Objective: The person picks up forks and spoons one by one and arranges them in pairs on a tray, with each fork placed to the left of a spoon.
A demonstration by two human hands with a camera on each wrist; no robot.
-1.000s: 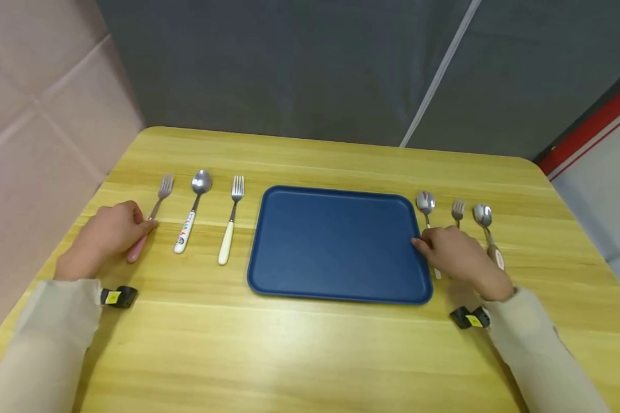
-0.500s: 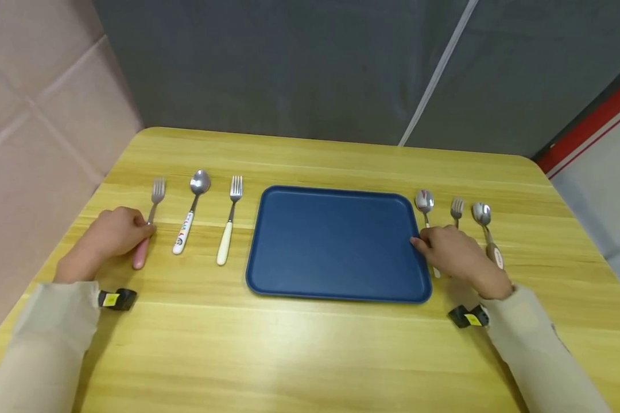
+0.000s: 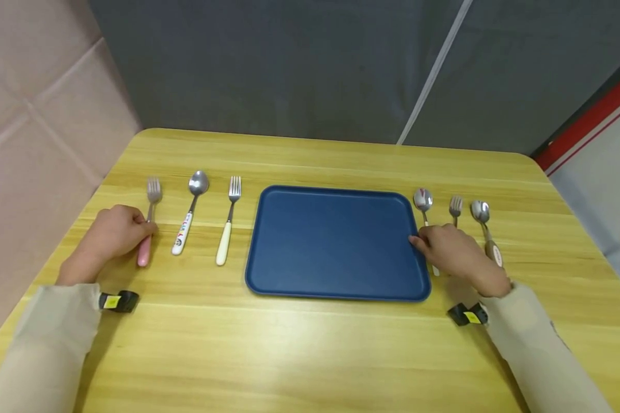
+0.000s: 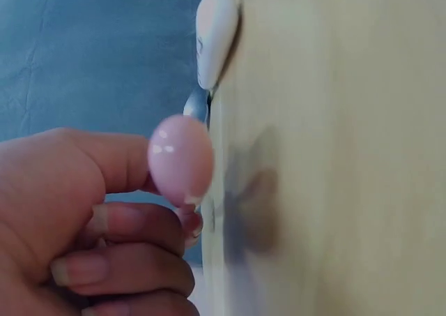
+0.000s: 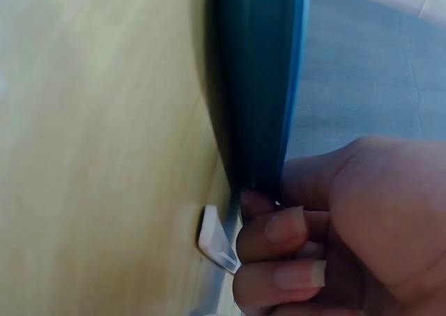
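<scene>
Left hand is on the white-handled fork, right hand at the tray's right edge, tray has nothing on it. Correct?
Not quite: the left hand grips the pink-handled fork, not the white-handled fork, which lies untouched beside the tray. The head view shows it; the left wrist view shows the pink handle in the fingers. The right hand at the tray's right edge and the bare tray are right.

white-handled fork (image 3: 228, 221) | patterned spoon (image 3: 189, 211) (left of tray) | table (image 3: 310, 344)

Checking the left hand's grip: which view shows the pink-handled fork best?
The head view: the whole pink-handled fork lies leftmost on the table, the left hand gripping its handle. The left wrist view shows only the blurred pink handle end; the right wrist view shows none of it.
</scene>
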